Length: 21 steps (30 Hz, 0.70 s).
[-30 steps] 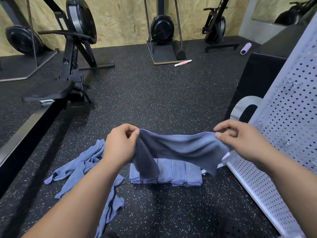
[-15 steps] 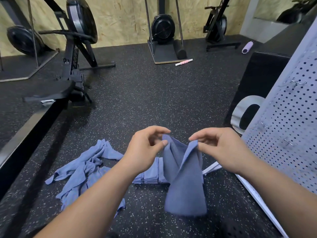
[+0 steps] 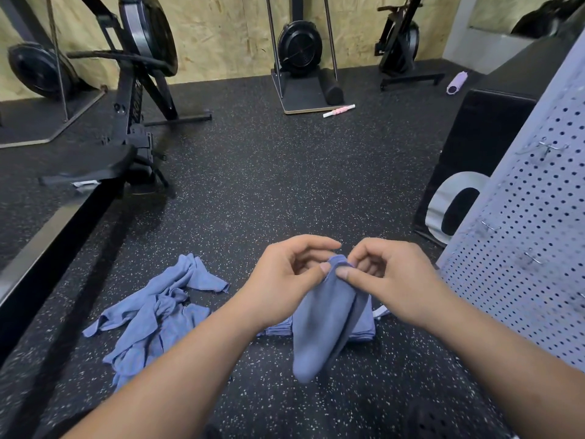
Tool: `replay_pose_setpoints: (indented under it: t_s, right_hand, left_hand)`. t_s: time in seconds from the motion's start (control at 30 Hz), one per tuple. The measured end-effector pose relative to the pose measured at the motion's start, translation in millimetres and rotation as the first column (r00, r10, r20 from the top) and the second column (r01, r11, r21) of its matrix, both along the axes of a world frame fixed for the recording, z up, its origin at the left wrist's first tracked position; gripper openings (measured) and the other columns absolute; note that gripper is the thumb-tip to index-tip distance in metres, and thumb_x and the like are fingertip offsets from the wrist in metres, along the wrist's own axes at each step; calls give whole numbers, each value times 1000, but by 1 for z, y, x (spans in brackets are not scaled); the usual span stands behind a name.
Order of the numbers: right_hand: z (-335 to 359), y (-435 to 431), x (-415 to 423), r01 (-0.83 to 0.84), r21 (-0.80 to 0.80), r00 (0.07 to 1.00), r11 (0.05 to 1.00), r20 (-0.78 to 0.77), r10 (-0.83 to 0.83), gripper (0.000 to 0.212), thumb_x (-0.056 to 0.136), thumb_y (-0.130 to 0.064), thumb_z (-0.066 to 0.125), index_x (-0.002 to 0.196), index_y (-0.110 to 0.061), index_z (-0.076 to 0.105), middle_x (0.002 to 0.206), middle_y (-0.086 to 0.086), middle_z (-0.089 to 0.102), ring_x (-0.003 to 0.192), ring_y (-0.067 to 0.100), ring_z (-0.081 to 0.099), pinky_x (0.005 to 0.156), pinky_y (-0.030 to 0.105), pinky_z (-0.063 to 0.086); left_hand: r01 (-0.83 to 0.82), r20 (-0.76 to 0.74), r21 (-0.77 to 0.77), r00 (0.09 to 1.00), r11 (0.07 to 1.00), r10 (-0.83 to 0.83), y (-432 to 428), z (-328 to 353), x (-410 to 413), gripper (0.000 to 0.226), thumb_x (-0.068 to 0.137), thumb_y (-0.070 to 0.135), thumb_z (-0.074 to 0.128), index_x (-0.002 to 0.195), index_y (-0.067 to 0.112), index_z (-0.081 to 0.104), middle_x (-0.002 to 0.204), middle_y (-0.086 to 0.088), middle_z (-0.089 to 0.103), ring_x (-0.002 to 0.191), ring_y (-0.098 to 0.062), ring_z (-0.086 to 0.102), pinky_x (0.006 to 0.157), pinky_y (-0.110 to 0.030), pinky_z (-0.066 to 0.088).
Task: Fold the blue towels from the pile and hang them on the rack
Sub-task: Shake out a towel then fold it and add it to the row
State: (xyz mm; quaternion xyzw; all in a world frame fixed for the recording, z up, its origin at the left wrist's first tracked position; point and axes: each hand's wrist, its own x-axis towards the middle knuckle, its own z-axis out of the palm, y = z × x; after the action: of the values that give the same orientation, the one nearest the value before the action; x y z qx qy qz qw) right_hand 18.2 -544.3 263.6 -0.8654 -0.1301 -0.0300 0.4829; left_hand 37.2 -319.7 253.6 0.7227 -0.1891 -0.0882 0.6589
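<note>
A blue towel (image 3: 323, 331) hangs folded in half in front of me, its top corners pinched together. My left hand (image 3: 285, 280) and my right hand (image 3: 389, 280) both grip those corners, thumbs nearly touching. Behind the hanging towel a row of folded blue towels (image 3: 364, 324) lies on the floor, mostly hidden. A loose pile of unfolded blue towels (image 3: 155, 315) sprawls on the floor to the left. The white perforated rack (image 3: 531, 248) with small metal hooks leans at the right.
Black speckled rubber floor (image 3: 269, 185) stretches ahead. A rowing machine (image 3: 126, 106) and its rail stand at the left. More exercise machines (image 3: 300, 52) line the wooden back wall. A black box (image 3: 484, 137) sits behind the rack, and a pink roller (image 3: 338, 110) lies on the floor.
My hands have come together from a wide spread, folding the towel in half. It now hangs narrower, with both corners held at one spot.
</note>
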Motion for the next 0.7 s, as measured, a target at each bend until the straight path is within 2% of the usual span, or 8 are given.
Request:
replay_pose_setpoints:
  t_s: [0.13,0.23,0.3,0.37,0.4,0.53,0.63,0.7]
  right_hand:
    - [5,0,-3,36,-68,999,997,37,-34,28,83,-33,90,83,-24,64,67,-6,68,58,6,53,61,25,47]
    - [8,0,-3,-1,-80,1000,997,-9,1,27,85,-33,88,101,-32,67,72,-8,73,59,6,58,62,23,49]
    - [8,-2,-1,-91,-102,991,991,-109,80,22,90,-36,83,108,-38,70,76,-8,74,66,13,64,69,30,53]
    - [7,-5,2,-164,-127,970,978,-199,137,6,95,-37,77,100,-34,74,80,-8,75,73,15,67,76,37,55]
    - [5,-6,2,-177,-123,964,976,-222,147,5,96,-36,76,96,-31,75,81,-8,75,73,11,66,76,37,54]
    - [0,-5,0,-88,-125,984,988,-167,67,9,93,-36,79,88,-30,74,78,-7,74,67,7,63,68,32,51]
    - [-2,0,-4,-65,-197,993,978,-114,43,10,90,-38,81,86,-32,74,76,-12,73,67,8,65,67,28,50]
    - [-2,1,-5,-78,-228,993,971,-106,55,10,90,-36,82,85,-32,73,77,-15,74,68,6,65,66,21,48]
  left_hand:
    - [32,5,-6,999,999,-32,0,3,-4,28,99,5,73,126,12,71,110,-7,80,106,-19,73,100,-37,57]
    - [29,19,4,999,1000,-29,-1,4,-6,28,95,7,79,122,14,73,107,-7,80,97,-19,73,97,-42,59]
    - [8,47,30,999,1000,-10,-2,3,-5,25,96,3,75,119,12,73,103,-6,80,97,-20,75,95,-40,60]
    - [-33,98,94,995,995,24,0,2,-4,23,98,3,73,117,15,74,100,-1,80,99,-17,75,93,-32,58]
    - [-64,136,142,990,988,44,1,1,-3,23,98,4,73,117,18,75,99,3,80,99,-14,75,92,-28,56]
    - [-135,251,293,966,946,60,3,-2,-3,23,96,18,78,116,29,75,98,16,77,102,-7,72,97,-23,52]
    - [-144,287,347,957,927,42,-1,0,-7,27,89,24,86,113,29,76,94,21,77,96,-2,71,90,-16,49]
    - [-164,324,384,946,909,34,-1,0,-7,22,91,20,84,109,29,77,90,22,76,92,1,70,87,-15,49]
